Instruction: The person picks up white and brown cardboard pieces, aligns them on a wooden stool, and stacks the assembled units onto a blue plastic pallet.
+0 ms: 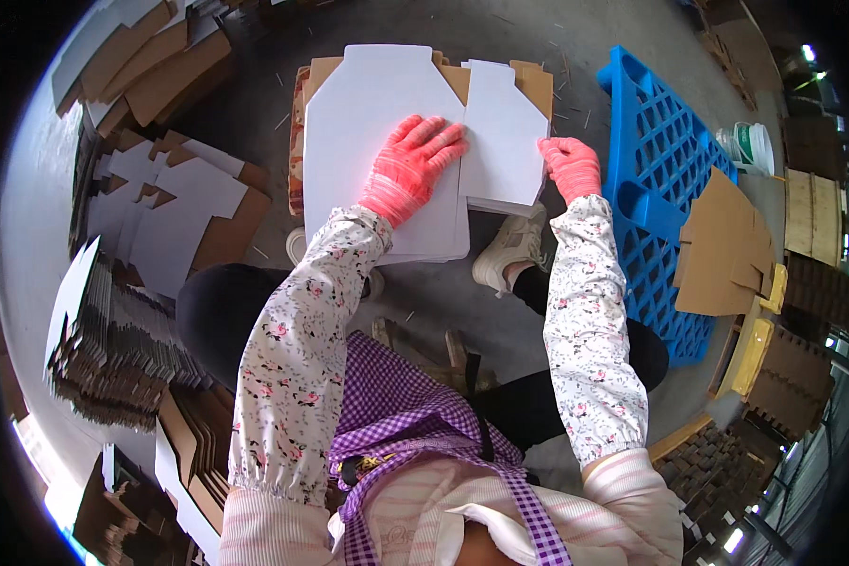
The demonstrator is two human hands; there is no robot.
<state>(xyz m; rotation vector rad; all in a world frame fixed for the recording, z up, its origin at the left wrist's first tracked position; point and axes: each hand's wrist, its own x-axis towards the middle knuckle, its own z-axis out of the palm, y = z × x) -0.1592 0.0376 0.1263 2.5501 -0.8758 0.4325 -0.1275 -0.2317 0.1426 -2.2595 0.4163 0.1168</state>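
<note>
A stack of white die-cut cardboard blanks [358, 123] lies on the grey floor ahead of me, with brown card showing under its edges. My left hand [411, 162], in a red glove, lies flat with fingers spread on the top sheet near its right side. A smaller white folded panel [502, 141] sits to the right of it. My right hand [572, 166], also in a red glove, grips that panel's right edge. Both forearms wear flowered sleeve covers.
A blue plastic pallet [656, 151] lies to the right with brown cardboard pieces [722, 250] on it. Piles of white and brown blanks [174, 212] fill the left side, with bundled flat cartons [104, 349] at lower left. A white bucket [753, 146] stands at far right.
</note>
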